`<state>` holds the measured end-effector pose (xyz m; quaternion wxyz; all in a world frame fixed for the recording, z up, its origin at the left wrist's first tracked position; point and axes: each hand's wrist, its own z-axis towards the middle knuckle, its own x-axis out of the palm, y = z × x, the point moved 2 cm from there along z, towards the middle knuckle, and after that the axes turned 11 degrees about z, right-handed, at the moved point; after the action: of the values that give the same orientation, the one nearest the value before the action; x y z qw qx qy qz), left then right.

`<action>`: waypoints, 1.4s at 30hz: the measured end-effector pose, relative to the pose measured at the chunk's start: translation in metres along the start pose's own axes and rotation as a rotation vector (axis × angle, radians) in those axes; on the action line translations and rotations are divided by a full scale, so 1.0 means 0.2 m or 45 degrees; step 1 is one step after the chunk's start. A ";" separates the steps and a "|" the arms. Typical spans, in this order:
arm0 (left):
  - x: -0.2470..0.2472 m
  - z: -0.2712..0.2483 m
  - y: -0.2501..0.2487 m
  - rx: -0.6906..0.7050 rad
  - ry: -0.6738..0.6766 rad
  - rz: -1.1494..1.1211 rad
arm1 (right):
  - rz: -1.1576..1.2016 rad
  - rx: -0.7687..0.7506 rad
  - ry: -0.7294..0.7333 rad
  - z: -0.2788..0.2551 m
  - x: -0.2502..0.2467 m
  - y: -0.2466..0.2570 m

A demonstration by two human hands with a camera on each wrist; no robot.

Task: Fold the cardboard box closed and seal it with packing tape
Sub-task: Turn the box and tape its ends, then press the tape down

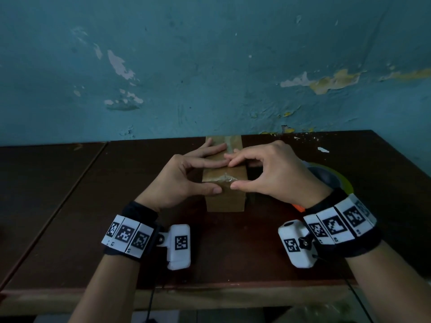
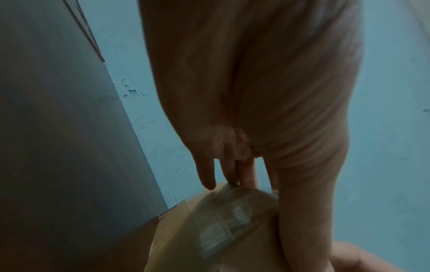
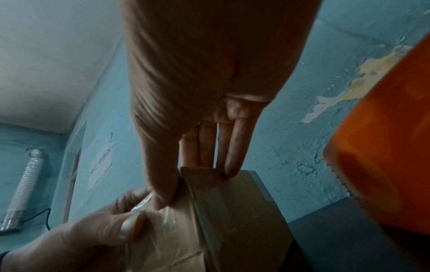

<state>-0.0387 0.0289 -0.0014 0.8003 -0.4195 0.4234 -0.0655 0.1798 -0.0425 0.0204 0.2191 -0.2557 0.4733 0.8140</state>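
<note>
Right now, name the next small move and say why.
Probably sweep the thumbs of the left hand and right hand down the near face of the cardboard box: the clear packing tape lies crinkled over its top edge, not pressed flat.

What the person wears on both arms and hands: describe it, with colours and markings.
The left hand and right hand are bare, forearms unsleeved. Each wrist carries a black strap ringed with white blocks bearing black square code markers. A white rounded camera housing, also marked, clips to each strap; a thin black cable trails from each.
</note>
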 end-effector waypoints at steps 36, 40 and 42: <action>-0.07 -0.02 0.08 0.064 0.149 -0.135 | 0.249 0.091 0.072 -0.02 -0.02 0.01; -0.07 -0.02 0.09 0.067 0.164 -0.094 | 0.281 0.072 0.085 -0.03 -0.02 0.02; -0.07 -0.02 0.08 0.051 0.165 -0.081 | 0.285 0.070 0.093 -0.02 -0.02 0.02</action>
<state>-0.0549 0.0435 -0.0048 0.7769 -0.4117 0.4593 -0.1263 0.1811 -0.0495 0.0243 0.1164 -0.2246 0.5285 0.8103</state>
